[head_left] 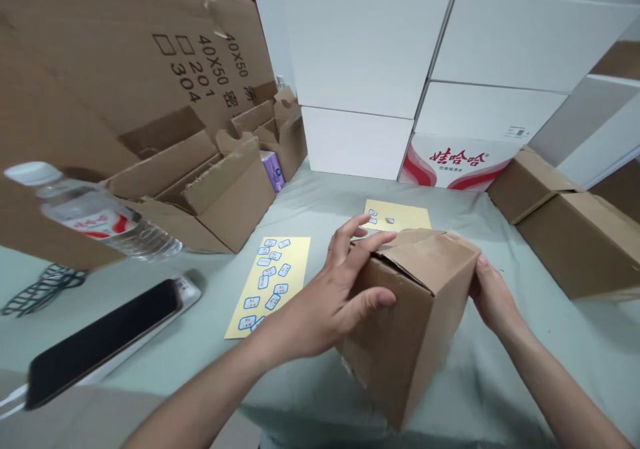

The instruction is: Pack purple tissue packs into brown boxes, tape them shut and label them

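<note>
A brown cardboard box (420,302) stands at an angle before me, near the table's front edge, with its top flaps folded down and a narrow gap along one top edge. My left hand (345,289) grips its left side, thumb on the near face and fingers spread over the upper edge. On the far right corner, my right hand (493,292) holds the box, its fingertips partly hidden behind it. Left of the box lies a yellow sheet (295,255) with several blue-outlined stickers. A second yellow sheet (415,214) lies behind it, partly covered, with a few stickers.
A water bottle (100,212), a black phone (105,339) on a white object and a dark wire item (43,289) are on the left. Opened cardboard boxes (235,215) stand behind them. White cartons (360,49) wall off the back. Another closed box (575,235) sits right.
</note>
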`<state>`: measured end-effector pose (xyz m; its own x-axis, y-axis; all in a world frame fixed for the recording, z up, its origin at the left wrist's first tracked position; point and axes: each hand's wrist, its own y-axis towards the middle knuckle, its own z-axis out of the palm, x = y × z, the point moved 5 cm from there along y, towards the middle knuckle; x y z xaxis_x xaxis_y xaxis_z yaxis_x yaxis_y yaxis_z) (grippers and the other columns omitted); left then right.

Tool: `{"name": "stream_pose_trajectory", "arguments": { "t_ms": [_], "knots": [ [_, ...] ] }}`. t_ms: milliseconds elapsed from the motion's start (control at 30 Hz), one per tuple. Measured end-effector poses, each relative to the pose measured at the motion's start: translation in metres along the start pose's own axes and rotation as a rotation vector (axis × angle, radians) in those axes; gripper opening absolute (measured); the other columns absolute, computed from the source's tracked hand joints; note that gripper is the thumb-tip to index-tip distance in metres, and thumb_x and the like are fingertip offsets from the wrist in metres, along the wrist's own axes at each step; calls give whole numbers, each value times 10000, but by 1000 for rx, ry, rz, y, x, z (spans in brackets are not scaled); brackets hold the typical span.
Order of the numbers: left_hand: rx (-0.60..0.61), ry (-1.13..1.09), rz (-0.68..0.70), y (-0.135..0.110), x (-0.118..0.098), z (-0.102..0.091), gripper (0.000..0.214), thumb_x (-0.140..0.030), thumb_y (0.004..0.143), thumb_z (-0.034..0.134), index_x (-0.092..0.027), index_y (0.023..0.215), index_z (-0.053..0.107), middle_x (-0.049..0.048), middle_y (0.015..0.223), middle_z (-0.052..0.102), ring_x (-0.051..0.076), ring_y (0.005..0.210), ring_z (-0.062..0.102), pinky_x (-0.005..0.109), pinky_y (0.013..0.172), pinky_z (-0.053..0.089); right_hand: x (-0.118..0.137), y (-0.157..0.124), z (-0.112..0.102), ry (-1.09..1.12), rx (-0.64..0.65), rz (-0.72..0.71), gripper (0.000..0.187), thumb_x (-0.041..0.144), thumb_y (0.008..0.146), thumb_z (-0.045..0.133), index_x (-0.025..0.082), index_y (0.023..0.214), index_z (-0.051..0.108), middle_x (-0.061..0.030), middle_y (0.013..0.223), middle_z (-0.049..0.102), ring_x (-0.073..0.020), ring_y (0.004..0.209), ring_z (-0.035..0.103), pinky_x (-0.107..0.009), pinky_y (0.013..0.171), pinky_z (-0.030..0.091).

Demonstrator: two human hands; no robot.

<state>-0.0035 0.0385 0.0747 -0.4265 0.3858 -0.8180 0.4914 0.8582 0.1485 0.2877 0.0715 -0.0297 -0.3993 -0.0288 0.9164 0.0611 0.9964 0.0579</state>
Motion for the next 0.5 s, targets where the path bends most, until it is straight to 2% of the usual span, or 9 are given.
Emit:
{"name": "stream_pose_trajectory", "arguments": {
  "t_ms": [67,133,200,267,300,333,400,433,500],
  "knots": [
    [5,-45,-8,0,6,-3,577,-611,938,420,-437,1475,303,7,1631,69,319,1520,52,565,1195,220,1,-1,3,166,14,40,653,670,921,382,254,1414,488,-111,1350,612,-293,1161,629,-369,823,582],
    [-27,-96,-65,-6,20,-5,590,-627,947,367,-451,1499,257,-23,1654,-26,332,1523,-30,606,1189,164,4,-8,8,233,18,26,655,672,851,521,232,1334,566,-124,1293,649,-306,1124,650,-387,835,583],
    [-100,-140,-129,-19,37,-3,790,-726,865,427,-441,1535,119,-27,1654,-140,374,1510,-97,661,1170,92,9,-24,14,222,6,-5,649,661,792,616,206,1254,624,-138,1226,685,-317,1073,675,-403,837,589],
    [-194,-200,-167,-36,57,0,1208,-792,643,656,-388,1547,-35,23,1654,-156,432,1495,-94,684,1159,45,18,-48,20,193,-36,-65,580,578,806,662,203,1248,633,-136,1240,682,-311,1097,671,-397,863,590],
    [-261,-255,-199,-45,68,1,1299,-741,582,750,-373,1550,-34,41,1663,-94,441,1498,-41,664,1172,77,25,-62,23,154,-62,-124,533,501,839,663,213,1285,614,-130,1294,654,-303,1147,649,-393,896,582],
    [-328,-364,-245,-52,80,2,1235,-685,622,764,-374,1554,17,45,1668,25,429,1500,65,624,1183,165,35,-76,27,95,-92,-224,509,425,873,643,224,1337,580,-123,1356,612,-296,1204,617,-394,933,568],
    [-449,-668,-339,-61,104,7,995,-663,724,679,-370,1542,193,45,1598,328,396,1439,321,530,1130,372,59,-106,40,-39,-120,-514,533,348,907,603,241,1420,507,-109,1437,536,-294,1290,543,-417,994,533],
    [-499,-823,-373,-62,113,9,897,-684,753,620,-350,1518,291,49,1519,463,383,1377,431,491,1078,448,71,-121,48,-91,-125,-680,550,335,908,601,250,1439,486,-100,1427,546,-290,1292,539,-415,999,530],
    [-553,-1064,-420,-58,125,16,845,-752,745,556,-285,1442,461,71,1345,637,375,1259,561,464,1008,510,86,-145,66,-142,-128,-947,579,309,884,641,271,1439,485,-77,1311,645,-268,1219,604,-377,961,559]
  ]
}}
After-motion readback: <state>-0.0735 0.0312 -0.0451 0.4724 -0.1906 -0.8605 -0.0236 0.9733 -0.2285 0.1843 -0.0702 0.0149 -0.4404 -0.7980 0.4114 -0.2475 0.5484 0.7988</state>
